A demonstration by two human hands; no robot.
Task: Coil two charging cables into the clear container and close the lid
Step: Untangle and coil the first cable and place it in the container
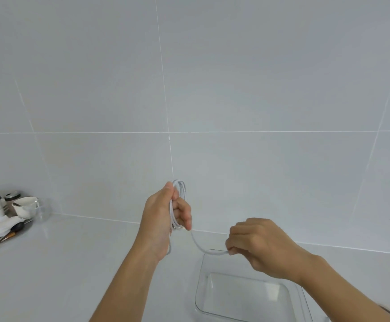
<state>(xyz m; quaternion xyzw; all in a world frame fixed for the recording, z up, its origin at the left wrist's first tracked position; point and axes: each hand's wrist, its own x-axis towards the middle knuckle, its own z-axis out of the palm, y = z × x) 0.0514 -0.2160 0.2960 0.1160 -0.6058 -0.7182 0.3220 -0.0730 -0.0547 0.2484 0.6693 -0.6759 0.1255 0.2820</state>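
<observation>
White cable (177,205): light, limp, springy. Left hand (163,219) closed around its loops, up and left of the clear container (203,298); right hand (256,247) pinches the tail above the container's far rim. Grip the bundle crosswise or the loops likely spring apart.

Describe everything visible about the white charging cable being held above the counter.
The thin white charging cable looks smooth and rubbery. Most of it is wound into several upright loops gripped in the left hand, which holds them in front of the grey tiled wall. One loose strand sags from the coil in a shallow curve to the right hand, which pinches it above the far edge of the clear rectangular container. No plug is visible. The cable does not appear to touch the container or the counter.
</observation>
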